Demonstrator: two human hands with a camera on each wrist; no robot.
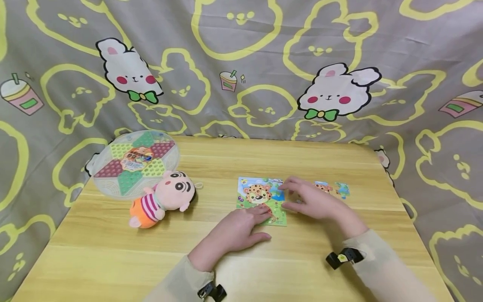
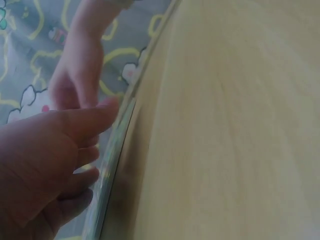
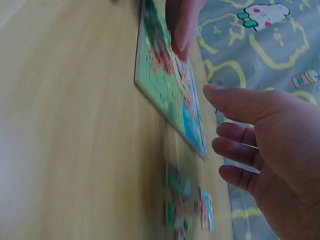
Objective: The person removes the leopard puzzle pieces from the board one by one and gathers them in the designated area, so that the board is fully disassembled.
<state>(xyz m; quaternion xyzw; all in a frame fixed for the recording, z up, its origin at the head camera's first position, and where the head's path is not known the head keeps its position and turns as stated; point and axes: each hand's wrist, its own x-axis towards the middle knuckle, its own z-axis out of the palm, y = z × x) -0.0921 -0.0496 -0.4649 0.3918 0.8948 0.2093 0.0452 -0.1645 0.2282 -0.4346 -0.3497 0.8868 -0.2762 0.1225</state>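
A jigsaw puzzle board (image 1: 250,201) with a cartoon leopard on green grass lies flat on the table. My left hand (image 1: 237,230) lies over its lower part, fingers extended across the picture and thumb off to the near side. At the board's right edge hovers my right hand (image 1: 311,201), its fingers relaxed and apart with nothing between them in the right wrist view. Loose puzzle pieces (image 1: 342,190) sit to the right of that hand, partly hidden behind it; several small pieces (image 3: 177,210) also show beyond the board in the right wrist view.
On the left of the wooden table (image 1: 302,268), a plush doll (image 1: 160,201) in a striped top lies against a round Chinese checkers board (image 1: 128,184). A patterned curtain (image 1: 264,71) hangs along the back and sides.
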